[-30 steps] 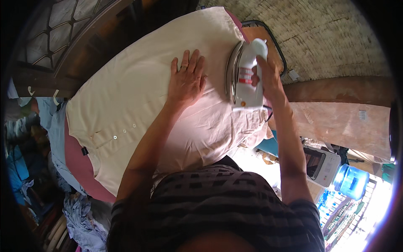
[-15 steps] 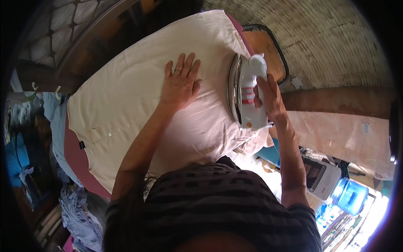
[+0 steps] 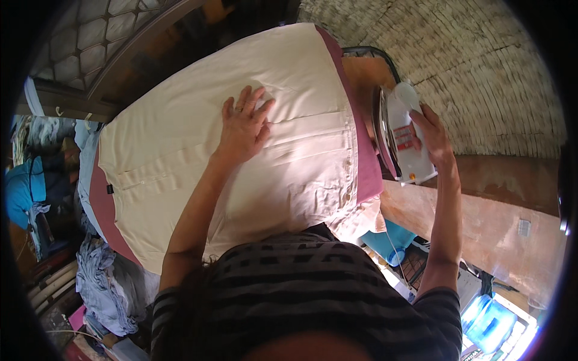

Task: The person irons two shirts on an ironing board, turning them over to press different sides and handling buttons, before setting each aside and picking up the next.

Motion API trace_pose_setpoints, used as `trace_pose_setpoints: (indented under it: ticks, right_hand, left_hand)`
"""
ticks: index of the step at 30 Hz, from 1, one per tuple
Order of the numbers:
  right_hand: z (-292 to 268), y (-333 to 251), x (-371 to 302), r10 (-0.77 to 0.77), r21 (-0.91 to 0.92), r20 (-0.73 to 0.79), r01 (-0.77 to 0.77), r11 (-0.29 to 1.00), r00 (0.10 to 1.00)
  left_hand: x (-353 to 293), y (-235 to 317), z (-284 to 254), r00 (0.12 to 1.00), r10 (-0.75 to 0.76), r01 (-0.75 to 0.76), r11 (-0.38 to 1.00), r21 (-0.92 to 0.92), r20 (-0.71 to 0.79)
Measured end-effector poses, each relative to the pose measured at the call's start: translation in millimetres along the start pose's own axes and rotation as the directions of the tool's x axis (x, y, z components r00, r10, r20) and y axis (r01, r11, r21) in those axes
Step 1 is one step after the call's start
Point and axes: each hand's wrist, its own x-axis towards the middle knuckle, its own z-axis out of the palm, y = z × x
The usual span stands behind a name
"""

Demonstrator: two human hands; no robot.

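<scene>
Right hand (image 3: 435,139): clamped on the white iron (image 3: 398,144), presumably by its handle to keep my fingers off the metal sole. Iron sits just left of this hand, between it and the maroon cover (image 3: 368,165). Left hand (image 3: 242,127): fingers apart over the cream shirt (image 3: 289,174), probably steadying cloth that spreads all round it.

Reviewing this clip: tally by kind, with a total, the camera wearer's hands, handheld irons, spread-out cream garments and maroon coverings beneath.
Left hand plus right hand: 2
Iron: 1
Cream garment: 1
Maroon covering: 1
Total: 5
</scene>
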Motion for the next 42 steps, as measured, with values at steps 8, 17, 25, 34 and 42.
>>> trace_pose_setpoints:
  ticks: [8,17,25,34,42]
  right_hand:
    - [7,14,94,-0.059,-0.102,-0.081,0.051,0.994,0.995]
    - [-2,18,105,-0.424,-0.411,-0.178,0.324,0.852,0.888]
    - [87,43,4,-0.59,-0.383,-0.02,0.539,0.75,0.807]
    - [113,99,23,-0.698,-0.604,-0.068,0.527,0.597,0.713]
    - [145,45,91,-0.703,-0.573,0.136,0.635,0.519,0.698]
  left_hand:
    - [55,62,35,0.972,0.174,-0.205,0.956,-0.208,-0.158]
    - [115,83,50,0.935,0.354,-0.353,0.935,-0.039,0.001]
    - [129,82,48,0.959,0.281,-0.28,0.96,0.028,-0.035]
    - [57,126,68,0.933,0.131,-0.156,0.987,-0.048,-0.334]
    - [-11,180,84,0.899,0.418,-0.437,0.875,-0.207,-0.133]
